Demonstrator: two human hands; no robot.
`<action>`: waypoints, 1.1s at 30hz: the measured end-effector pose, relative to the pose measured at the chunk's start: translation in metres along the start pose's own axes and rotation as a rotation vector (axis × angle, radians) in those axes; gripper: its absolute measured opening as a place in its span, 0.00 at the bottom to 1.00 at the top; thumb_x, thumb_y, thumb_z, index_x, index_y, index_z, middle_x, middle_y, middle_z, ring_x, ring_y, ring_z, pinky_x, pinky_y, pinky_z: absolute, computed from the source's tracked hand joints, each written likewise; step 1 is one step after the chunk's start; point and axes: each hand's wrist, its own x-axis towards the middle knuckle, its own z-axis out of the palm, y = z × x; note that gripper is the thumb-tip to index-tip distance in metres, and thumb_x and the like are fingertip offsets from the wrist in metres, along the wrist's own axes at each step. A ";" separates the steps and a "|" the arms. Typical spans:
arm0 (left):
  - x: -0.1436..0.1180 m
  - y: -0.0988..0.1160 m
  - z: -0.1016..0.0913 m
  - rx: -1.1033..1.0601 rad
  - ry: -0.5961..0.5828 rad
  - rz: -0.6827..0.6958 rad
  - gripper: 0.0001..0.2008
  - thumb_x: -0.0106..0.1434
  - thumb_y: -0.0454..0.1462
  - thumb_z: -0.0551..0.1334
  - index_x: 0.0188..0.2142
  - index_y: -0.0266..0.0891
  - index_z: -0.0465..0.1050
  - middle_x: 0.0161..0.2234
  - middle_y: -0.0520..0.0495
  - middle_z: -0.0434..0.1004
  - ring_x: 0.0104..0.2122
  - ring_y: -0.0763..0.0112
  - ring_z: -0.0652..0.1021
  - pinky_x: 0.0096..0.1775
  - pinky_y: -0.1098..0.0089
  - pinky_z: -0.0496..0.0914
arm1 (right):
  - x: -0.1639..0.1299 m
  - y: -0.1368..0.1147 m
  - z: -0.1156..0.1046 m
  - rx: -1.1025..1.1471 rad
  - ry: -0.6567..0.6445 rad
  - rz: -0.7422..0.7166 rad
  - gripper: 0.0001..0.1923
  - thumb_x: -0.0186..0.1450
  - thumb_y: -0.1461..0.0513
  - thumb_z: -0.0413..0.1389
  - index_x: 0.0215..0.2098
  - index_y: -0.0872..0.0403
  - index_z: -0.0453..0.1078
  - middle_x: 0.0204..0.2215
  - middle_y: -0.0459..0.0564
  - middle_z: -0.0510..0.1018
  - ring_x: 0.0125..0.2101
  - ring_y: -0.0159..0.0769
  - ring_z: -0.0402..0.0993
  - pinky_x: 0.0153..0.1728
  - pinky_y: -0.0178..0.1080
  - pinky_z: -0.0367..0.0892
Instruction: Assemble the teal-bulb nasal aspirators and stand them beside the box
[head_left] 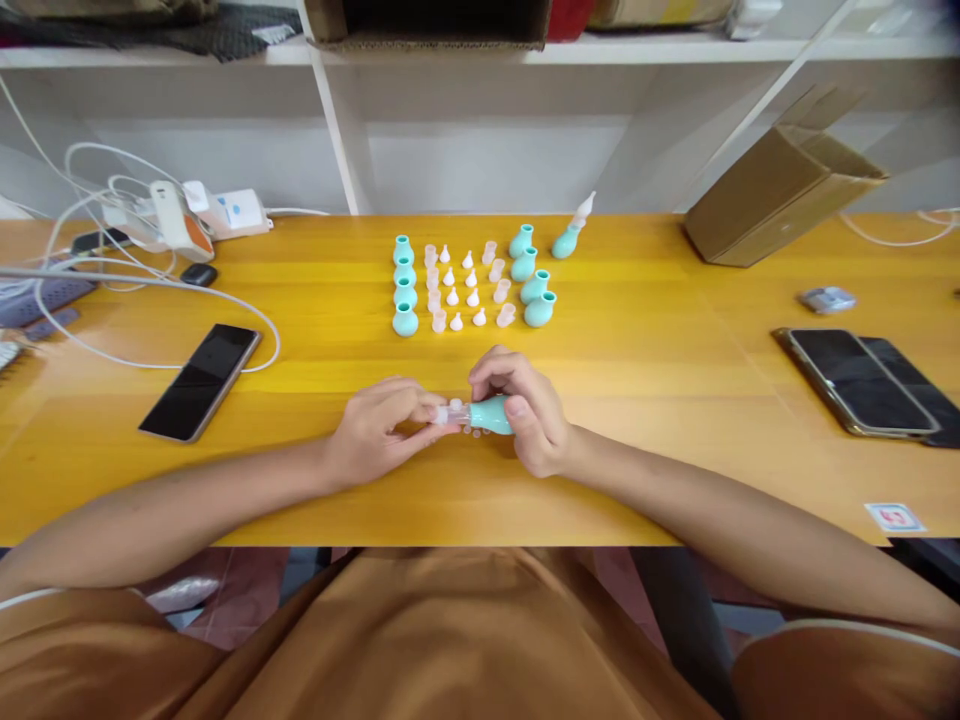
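My right hand [529, 410] is wrapped round a teal squeeze bulb [491, 414], which lies sideways above the table. Between the fingertips of my left hand [390, 425] is a clear plastic connector [454, 413], its right end meeting the bulb's neck. Small clear discs [477, 432] lie on the table just under the bulb. Beyond my hands stand a left column of teal bulbs [405, 320] and a right column [538, 310], with clear connectors [439, 320] and small white nozzle tips [456, 321] in columns between them. An assembled nasal aspirator [565, 240] stands at the back right.
A phone [201, 382] and white cables [277, 340] lie on the left, near a power strip [240, 210]. Stacked phones [862, 380], a small packet [827, 299] and an open cardboard box [780, 190] are on the right. White shelving [487, 150] rises behind the table [637, 380].
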 end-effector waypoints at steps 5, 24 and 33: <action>-0.005 -0.011 0.001 -0.031 0.094 -0.105 0.10 0.69 0.40 0.76 0.44 0.44 0.78 0.39 0.48 0.88 0.36 0.67 0.85 0.40 0.66 0.77 | 0.009 0.001 -0.018 -0.361 -0.161 -0.179 0.29 0.82 0.41 0.44 0.69 0.49 0.63 0.52 0.61 0.78 0.50 0.53 0.77 0.49 0.57 0.76; 0.003 -0.017 -0.001 -0.270 0.112 -0.224 0.18 0.78 0.40 0.66 0.64 0.44 0.70 0.48 0.44 0.81 0.41 0.69 0.83 0.46 0.65 0.80 | 0.028 -0.026 -0.052 -0.706 -0.293 -0.261 0.24 0.76 0.58 0.59 0.70 0.46 0.73 0.65 0.63 0.74 0.60 0.59 0.75 0.58 0.65 0.76; 0.007 -0.018 -0.004 -0.183 -0.062 -0.332 0.12 0.80 0.41 0.58 0.59 0.41 0.69 0.48 0.44 0.80 0.38 0.68 0.80 0.42 0.64 0.76 | 0.063 0.040 -0.184 -1.109 0.280 -0.114 0.34 0.76 0.59 0.53 0.79 0.36 0.59 0.73 0.57 0.56 0.68 0.66 0.63 0.60 0.69 0.71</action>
